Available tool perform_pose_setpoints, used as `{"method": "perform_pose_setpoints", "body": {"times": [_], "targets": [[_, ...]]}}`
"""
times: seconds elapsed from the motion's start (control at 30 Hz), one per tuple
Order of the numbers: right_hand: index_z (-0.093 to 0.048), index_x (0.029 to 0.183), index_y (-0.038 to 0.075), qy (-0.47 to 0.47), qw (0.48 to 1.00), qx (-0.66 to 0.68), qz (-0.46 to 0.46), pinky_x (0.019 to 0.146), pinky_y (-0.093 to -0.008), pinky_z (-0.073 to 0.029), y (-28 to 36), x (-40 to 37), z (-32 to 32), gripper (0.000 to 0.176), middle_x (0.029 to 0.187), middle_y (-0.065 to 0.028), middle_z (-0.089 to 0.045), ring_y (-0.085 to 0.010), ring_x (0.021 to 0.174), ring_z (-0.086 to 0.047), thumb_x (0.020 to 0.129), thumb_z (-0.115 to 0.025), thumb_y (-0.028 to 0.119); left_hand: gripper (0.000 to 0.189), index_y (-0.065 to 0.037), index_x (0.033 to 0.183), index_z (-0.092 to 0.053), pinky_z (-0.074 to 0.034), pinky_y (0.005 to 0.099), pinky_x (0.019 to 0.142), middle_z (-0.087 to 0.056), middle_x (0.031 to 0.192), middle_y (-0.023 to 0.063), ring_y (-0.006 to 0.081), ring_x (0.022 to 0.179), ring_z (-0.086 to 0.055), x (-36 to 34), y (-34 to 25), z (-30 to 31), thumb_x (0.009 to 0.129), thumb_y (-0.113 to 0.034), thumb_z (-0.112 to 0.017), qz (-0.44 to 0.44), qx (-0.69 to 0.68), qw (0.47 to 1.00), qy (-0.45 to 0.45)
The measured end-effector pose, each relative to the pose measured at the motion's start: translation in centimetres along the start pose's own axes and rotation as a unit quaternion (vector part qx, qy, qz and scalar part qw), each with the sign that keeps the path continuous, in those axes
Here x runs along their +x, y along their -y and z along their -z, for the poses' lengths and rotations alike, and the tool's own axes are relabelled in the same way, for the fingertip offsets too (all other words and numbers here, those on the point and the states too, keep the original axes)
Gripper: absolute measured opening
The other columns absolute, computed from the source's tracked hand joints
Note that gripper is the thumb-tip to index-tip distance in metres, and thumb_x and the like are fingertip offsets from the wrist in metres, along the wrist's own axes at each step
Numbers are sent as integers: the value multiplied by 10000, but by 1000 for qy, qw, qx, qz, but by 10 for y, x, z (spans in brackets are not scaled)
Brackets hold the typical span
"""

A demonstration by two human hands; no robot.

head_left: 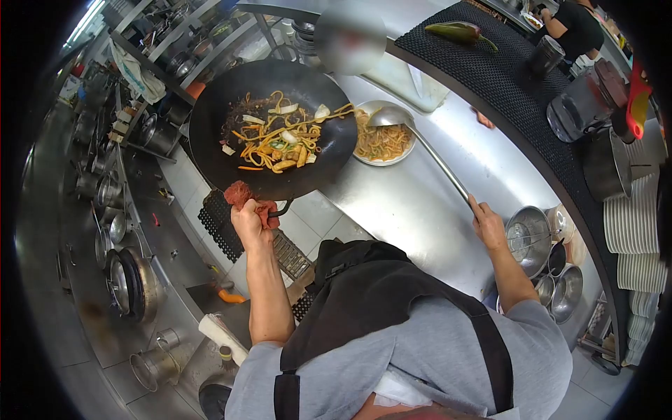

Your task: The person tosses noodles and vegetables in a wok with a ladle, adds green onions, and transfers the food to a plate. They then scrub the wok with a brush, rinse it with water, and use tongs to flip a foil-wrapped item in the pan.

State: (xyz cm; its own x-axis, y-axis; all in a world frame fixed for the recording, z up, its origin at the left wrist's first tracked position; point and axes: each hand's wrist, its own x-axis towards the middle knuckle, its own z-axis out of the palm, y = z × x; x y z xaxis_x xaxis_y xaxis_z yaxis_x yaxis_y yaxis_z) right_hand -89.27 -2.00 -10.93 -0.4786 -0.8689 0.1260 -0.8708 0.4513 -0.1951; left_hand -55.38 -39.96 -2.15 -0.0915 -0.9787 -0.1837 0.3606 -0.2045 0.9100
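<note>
My left hand (249, 228) is closed around the handle of a black wok (280, 78), with a red cloth (239, 192) bunched in its grip. The wok is tilted towards a white plate (379, 163), its right rim overlapping the plate in this view. Noodles with vegetable pieces (285, 145) lie in the wok, and a few strands stretch over its rim to the plate. Fried noodles (378, 144) cover the plate. My right hand (488, 225) grips the far end of a long metal ladle (442, 165), whose bowl rests over the noodles on the plate.
The plate stands on a steel counter (364, 199). Behind it lies a white cutting board (413, 87) with a knife. A raised shelf with black matting (490, 84) curves along the right. Strainers (528, 241) and plate stacks (632, 218) stand right. Another person (577, 31) is beyond the shelf.
</note>
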Motion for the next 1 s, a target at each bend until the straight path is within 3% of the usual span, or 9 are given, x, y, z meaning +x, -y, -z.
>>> {"method": "perform_pose_setpoints", "body": {"times": [0.33,0.53,0.73,0.93,1.0], "targets": [[-495,1294,146,-91,994,54,-29,629,-412,-482,15,9,1,614,863,-109,-544,-298,709,-581,714,-601,-29,225,24,863,-498,-484,335,461,-551,732,110,236,535,-573,-13,-1,-5,667,90,-408,-7,1,1000,10],[-508,1276,91,-71,975,208,23,643,-386,-456,82,71,10,547,830,-124,-527,-286,681,-554,748,-587,-28,268,-6,895,-444,-433,328,361,-508,684,95,231,471,-561,-20,3,-6,646,87,-416,7,-27,998,48],[-503,1288,72,-47,939,326,101,622,-349,-436,161,134,-3,528,740,-120,-494,-253,621,-496,777,-623,15,282,15,917,-441,-435,321,382,-512,682,105,246,485,-559,-26,1,-9,650,97,-405,20,-47,995,81],[-490,1306,133,69,952,273,120,683,-387,-465,104,105,-5,564,798,-131,-548,-288,701,-561,763,-589,21,259,21,913,-464,-454,324,414,-522,686,111,240,503,-567,-26,4,-24,673,88,-396,28,-47,996,64],[-507,1295,142,48,966,217,133,660,-376,-475,61,79,-8,567,802,-117,-555,-282,686,-567,749,-574,5,237,22,895,-484,-461,327,418,-525,688,106,237,505,-570,-20,9,-20,682,78,-398,20,-42,997,55]]}}
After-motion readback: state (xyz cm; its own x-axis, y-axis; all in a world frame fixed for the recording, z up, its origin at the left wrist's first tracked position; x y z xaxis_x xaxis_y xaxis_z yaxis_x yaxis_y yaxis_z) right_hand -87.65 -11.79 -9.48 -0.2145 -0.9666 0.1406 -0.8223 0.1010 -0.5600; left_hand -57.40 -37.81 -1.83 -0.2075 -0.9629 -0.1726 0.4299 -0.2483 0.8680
